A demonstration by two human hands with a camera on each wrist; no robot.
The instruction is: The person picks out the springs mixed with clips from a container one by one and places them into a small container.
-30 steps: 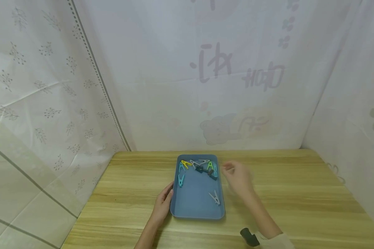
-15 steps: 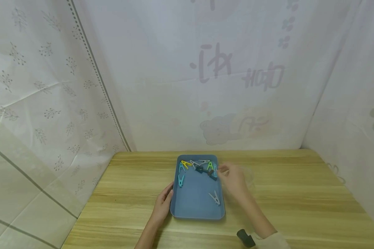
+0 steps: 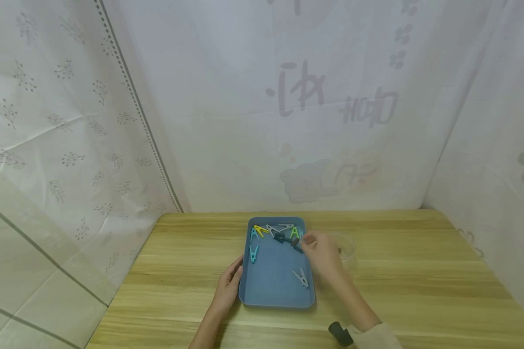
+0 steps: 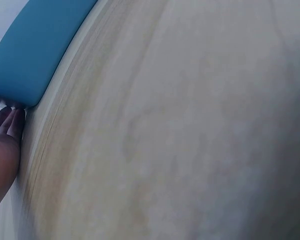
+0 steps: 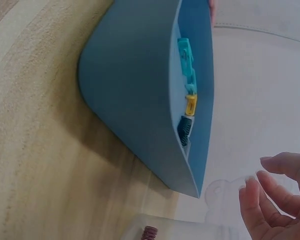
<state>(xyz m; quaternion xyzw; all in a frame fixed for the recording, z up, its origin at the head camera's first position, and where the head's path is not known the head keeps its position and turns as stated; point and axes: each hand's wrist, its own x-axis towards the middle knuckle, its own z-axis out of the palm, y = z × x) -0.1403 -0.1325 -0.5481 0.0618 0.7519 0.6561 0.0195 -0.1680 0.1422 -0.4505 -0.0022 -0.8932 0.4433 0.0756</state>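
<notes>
A blue tray [image 3: 272,286] holds several clothes pegs. At its left side my left hand [image 3: 228,287] rests against the outer wall; in the left wrist view, fairly straight fingers [image 4: 7,120] touch the wall near its base. Over the tray's right rim hovers my right hand [image 3: 325,254], partly hiding a blue peg [image 3: 301,234]. In the right wrist view its thumb and loosely bent fingers [image 5: 275,192] stand apart with nothing between them. Near it are a green peg [image 3: 294,232] and dark pieces [image 3: 284,237]. A grey peg [image 3: 302,278] lies at the near right.
A clear round container [image 3: 347,246] stands right of the right hand, with a dark reddish ridged piece [image 5: 149,233] in it. A yellow peg [image 3: 260,230] and a teal peg [image 3: 253,254] lie along the tray's left side. Patterned cloth surrounds the wooden table [image 3: 419,281].
My right hand has moved left and slightly nearer, from beside the tray to over its right rim. The clear container has come into sight behind it. The left hand and tray stay put.
</notes>
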